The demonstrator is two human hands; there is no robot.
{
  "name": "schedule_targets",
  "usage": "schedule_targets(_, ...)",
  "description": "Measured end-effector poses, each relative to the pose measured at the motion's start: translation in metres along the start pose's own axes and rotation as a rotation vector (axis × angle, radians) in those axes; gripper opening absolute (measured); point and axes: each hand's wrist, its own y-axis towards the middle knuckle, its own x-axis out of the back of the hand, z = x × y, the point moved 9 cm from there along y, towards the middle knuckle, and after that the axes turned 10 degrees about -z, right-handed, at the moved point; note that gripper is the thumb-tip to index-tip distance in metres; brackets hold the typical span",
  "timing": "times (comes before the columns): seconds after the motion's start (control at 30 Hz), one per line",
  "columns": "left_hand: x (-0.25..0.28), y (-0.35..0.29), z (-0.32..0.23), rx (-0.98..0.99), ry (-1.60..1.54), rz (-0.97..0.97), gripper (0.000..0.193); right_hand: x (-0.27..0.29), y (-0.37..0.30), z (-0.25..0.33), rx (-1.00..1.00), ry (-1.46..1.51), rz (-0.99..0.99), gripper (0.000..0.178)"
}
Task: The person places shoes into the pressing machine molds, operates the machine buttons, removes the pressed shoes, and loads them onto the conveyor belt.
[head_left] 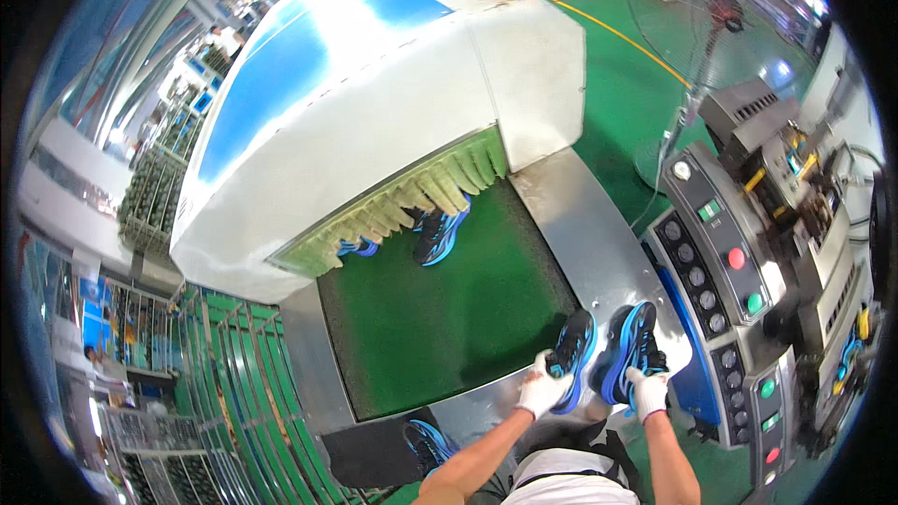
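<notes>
Two black sneakers with blue soles are near the metal corner of a conveyor. My left hand [543,385], in a white glove, grips the left sneaker [578,337] at its near end. My right hand [647,391], gloved too, is closed on the near part of the right sneaker [637,337]. Both shoes point away from me, apart from each other. Another sneaker [432,444] lies on a dark mat [365,449] left of my left forearm, which partly hides it.
A green belt [440,327] runs under a fringed curtain [402,201] into a white and blue machine [374,122]. A sneaker [436,239] and a partly hidden shoe [359,248] sit at the curtain. Right stands a control panel [720,243]; left, metal racks [243,365].
</notes>
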Motion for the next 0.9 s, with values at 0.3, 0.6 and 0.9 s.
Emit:
schedule_targets(0.3,-0.127,-0.100,-0.217,-0.538,-0.269,0.515,0.071,0.206,-0.095,0.024,-0.258,0.994,-0.146,0.038)
schedule_targets(0.6,-0.292,-0.442,-0.327,-0.932,-0.100,1.130,0.071,0.452,-0.230,-0.177,-0.637,0.791,-0.968,0.055)
schedule_targets(0.9,-0.323,-0.880,-0.321,-1.604,-0.091,1.693,0.069,0.619,-0.514,-0.289,-0.723,0.406,-2.145,0.046)
